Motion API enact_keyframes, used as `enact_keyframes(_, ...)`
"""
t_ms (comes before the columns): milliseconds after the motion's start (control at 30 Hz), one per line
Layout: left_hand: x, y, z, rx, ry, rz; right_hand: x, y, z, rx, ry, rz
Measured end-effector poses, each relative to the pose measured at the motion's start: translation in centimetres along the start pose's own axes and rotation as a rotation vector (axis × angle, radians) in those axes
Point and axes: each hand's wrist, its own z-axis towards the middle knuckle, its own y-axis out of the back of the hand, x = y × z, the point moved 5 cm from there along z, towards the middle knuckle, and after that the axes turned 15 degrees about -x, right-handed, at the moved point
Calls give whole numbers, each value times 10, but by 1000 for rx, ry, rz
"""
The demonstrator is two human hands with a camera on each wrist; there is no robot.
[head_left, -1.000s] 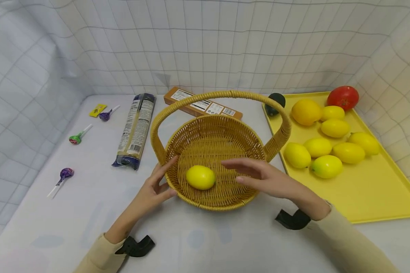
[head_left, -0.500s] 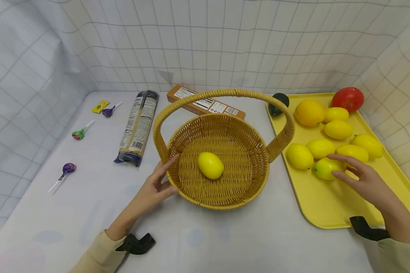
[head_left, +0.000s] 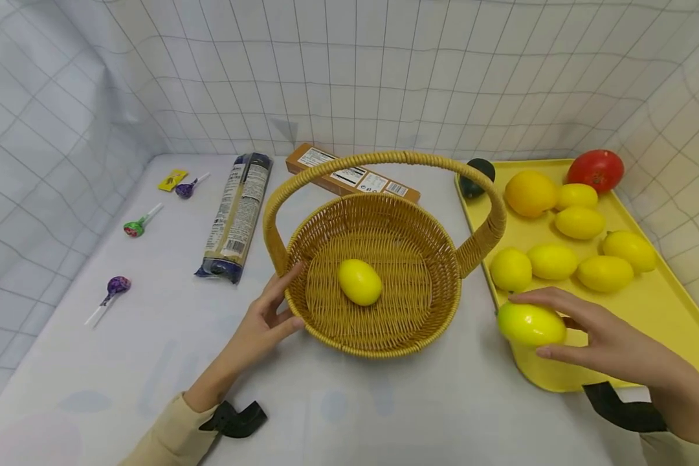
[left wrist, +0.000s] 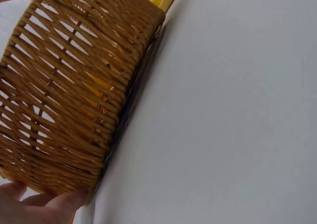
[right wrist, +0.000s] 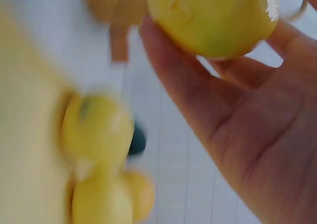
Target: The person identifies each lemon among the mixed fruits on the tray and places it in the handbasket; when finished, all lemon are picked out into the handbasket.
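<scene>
My left hand (head_left: pixel 266 318) holds the near-left rim of a round wicker basket (head_left: pixel 378 353) with a tall arched handle. In the left wrist view, its fingertips press the basket's woven wall (left wrist: pixel 74 85). One lemon (head_left: pixel 360 283) lies inside on the basket floor. Over the near-left edge of a yellow tray (head_left: pixel 646 343), my right hand (head_left: pixel 611 340) pinches another lemon (head_left: pixel 529 323) between thumb and fingers. The right wrist view shows this held lemon (right wrist: pixel 213 16) raised above the blurred fruit.
Several lemons (head_left: pixel 604 273), an orange (head_left: pixel 532 193), a red tomato-like fruit (head_left: pixel 595 171) and a dark green fruit (head_left: pixel 476 178) lie on the tray. Behind the basket is a brown box (head_left: pixel 349 175). A long blue-ended packet (head_left: pixel 235 217) and lollipops (head_left: pixel 114 289) lie at left.
My right hand went from over the basket to the tray, took a lemon and lifted it leftward. The lemon in the basket rolled a little right. My left hand stayed at the rim.
</scene>
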Motion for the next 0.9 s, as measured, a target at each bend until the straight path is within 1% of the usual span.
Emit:
enact_keyframes(67,-1,1,1,-10,-11,-9,23,-13,15,51,49,115)
enact_keyframes(100,-1,1,1,-14,-13,-8,31,-21,23,68,57,165)
enact_keyframes(133,-1,1,1,-15,-15,-8,38,-30,33,83,57,209)
enact_keyframes(200,-1,1,1,-18,-12,-15,47,-50,53,106,24,262)
enact_keyframes(267,-1,1,1,-21,-10,-25,51,-71,72,134,1,285)
enact_keyframes(367,0,1,0,-24,-6,-38,54,-100,91,207,-3,259)
enact_keyframes(467,2,0,-1,-23,1,-46,57,-120,101,277,33,250)
enact_keyframes(533,3,0,-1,-23,5,-43,59,-127,103,292,59,245)
enact_keyframes(633,4,0,-1,-25,7,-33,61,-129,103,280,73,266)
enact_keyframes(733,4,0,-1,-27,3,-25,62,-119,98,240,79,266)
enact_keyframes(800,3,1,0,-27,-1,-21,61,-106,92,203,85,274)
enact_keyframes(900,1,1,0,-26,-9,-15,57,-78,75,156,133,300)
